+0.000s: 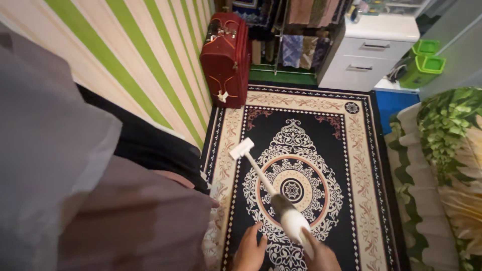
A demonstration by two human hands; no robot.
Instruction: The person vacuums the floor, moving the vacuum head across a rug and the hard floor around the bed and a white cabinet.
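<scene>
Right hand (320, 253) at the near edge of the patterned rug (301, 150), fingers wrapped around the body of the white stick vacuum (290, 217); left hand (249, 250) just beside it, fingers loosely spread, holding nothing. Vacuum wand runs diagonally over the rug's centre medallion, floor head (241, 149) flat on the rug near its left border. Past the rug's far left corner, red suitcase (226, 57) upright against the striped wall (150, 65); white drawer unit (369, 55) beyond the far right corner.

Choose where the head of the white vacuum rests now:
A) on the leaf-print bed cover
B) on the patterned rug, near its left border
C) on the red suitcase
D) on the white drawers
B: the vacuum head lies flat on the rug near its left border, apart from the suitcase; the right hand holds its body.
</scene>
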